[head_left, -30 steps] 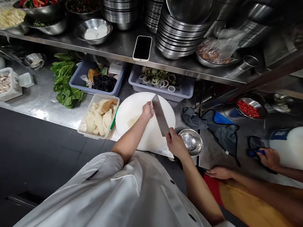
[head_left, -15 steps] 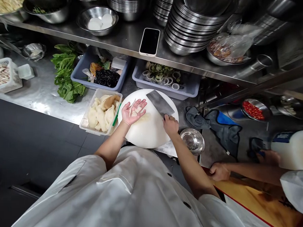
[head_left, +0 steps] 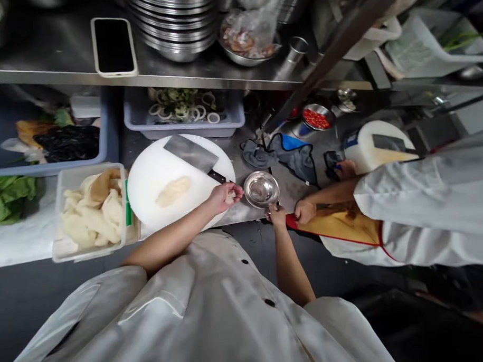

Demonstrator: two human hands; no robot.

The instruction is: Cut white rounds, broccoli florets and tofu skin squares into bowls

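Stainless counter [head_left: 22, 241] bears a white board [head_left: 146, 171], cleaver [head_left: 193, 153] and bowl [head_left: 261, 190]; the right hand [head_left: 277, 214] touches its rim, grip unclear. The left hand [head_left: 227, 196] loosely cups pale pieces [head_left: 230, 196] beside it, best kept curled against spilling.

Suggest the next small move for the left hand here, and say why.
Probably tip the left hand over the steel bowl and let the pale pieces drop in: it holds them just beside the rim, the right hand is at the bowl's near edge, and the cleaver lies on the round white cutting board.
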